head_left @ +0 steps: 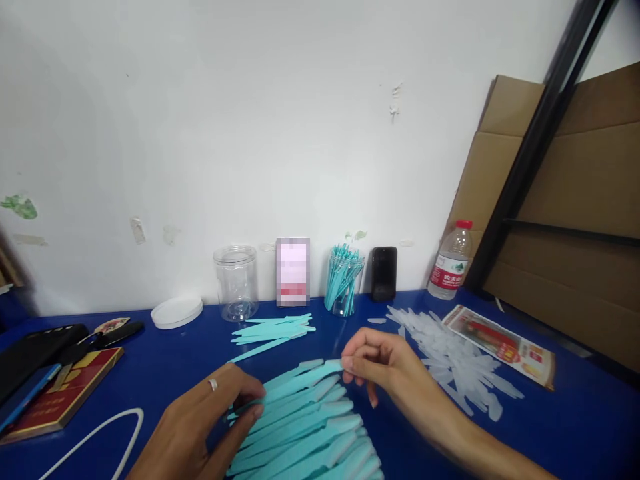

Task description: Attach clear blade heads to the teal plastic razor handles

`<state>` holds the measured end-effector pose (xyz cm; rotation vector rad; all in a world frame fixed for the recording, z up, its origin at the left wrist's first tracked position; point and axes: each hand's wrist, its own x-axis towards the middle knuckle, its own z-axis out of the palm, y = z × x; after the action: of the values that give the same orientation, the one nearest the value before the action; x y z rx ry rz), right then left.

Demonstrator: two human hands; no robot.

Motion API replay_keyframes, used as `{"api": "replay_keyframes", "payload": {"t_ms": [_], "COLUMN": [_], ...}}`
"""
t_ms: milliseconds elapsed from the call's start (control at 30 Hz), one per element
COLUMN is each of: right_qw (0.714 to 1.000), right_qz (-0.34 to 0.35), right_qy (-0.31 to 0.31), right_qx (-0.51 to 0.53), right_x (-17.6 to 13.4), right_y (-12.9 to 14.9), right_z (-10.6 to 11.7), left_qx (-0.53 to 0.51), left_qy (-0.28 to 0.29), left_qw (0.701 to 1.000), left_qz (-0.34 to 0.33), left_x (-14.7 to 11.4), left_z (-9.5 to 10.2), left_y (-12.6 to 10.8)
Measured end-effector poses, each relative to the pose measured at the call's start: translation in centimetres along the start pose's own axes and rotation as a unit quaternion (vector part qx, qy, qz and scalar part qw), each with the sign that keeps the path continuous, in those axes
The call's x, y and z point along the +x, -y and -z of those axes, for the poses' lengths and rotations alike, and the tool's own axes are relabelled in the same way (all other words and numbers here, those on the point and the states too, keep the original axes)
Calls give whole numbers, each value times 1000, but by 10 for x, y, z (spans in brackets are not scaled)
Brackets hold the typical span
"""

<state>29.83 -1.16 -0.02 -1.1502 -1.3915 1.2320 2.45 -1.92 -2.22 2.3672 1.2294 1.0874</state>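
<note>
A row of slim teal eyebrow razors with pale covers over their blade ends lies side by side in front of me. My right hand pinches the covered tip of the topmost razor between thumb and fingers. At the other end of it, my left hand, with a ring on one finger, has its thumb and forefinger closed around the handle; the exact contact is partly hidden. Behind the row is a smaller loose pile of teal razors. Translucent blade covers are heaped to the right.
Along the wall stand an empty clear jar, a pixelated card or screen, a jar of teal razors, a black phone and a water bottle. A white lid, a red box and a white cable lie left.
</note>
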Motion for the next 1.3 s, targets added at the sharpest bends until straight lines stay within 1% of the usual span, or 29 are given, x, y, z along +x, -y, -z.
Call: {"api": "replay_keyframes", "payload": {"t_ms": [67, 133, 200, 267, 367, 467, 533, 633, 800, 900, 1000, 1067, 1133, 1200, 1233, 1300], "right_qw": [999, 997, 996, 995, 994, 994, 994, 992, 989, 987, 982, 977, 966, 946, 933, 909], "right_qz": [-11, -22, -25, -13, 13, 32, 42, 52, 45, 48, 64, 81, 102, 117, 116, 105], "right_qy": [-8, -6, -2, -9, -27, -37, -36, -33, -24, -22, -33, -61, -116, -190, -228, -284], "right_qx": [-42, -69, -83, -94, -101, -100, -98, -114, -141, -154, -173, -187, -207, -235, -252, -287], "right_x": [4, 6, 7, 8, 13, 20, 24, 27, 27, 27, 27, 31, 37, 44, 48, 56], "right_y": [-9, -16, -18, -18, -19, -23, -26, -30, -34, -37, -36, -31, -24, -20, -19, -20], "right_z": [-1, -2, -4, -6, -9, -10, -9, -7, -6, -7, -5, 4, 23, 48, 63, 90], "left_qx": [22, 43, 59, 65, 62, 60, 61, 63, 75, 84, 95, 103, 109, 113, 116, 128], "left_qy": [13, 37, 58, 73, 73, 68, 76, 95, 114, 114, 96, 71, 41, 9, -4, -30], "left_qw": [999, 998, 996, 995, 995, 995, 994, 992, 990, 990, 991, 992, 993, 993, 992, 990], "left_qz": [-25, -33, -24, 0, 32, 45, 50, 46, 34, 19, 4, -3, -17, -33, -38, -43], "left_x": [3, 4, 6, 8, 12, 16, 16, 14, 9, 8, 8, 10, 13, 17, 19, 23], "left_z": [1, 1, 1, 1, 1, -1, -2, -4, -4, -5, -3, -1, 3, 6, 7, 8], "left_y": [6, 11, 14, 16, 19, 25, 30, 36, 35, 35, 35, 35, 36, 38, 40, 48]}}
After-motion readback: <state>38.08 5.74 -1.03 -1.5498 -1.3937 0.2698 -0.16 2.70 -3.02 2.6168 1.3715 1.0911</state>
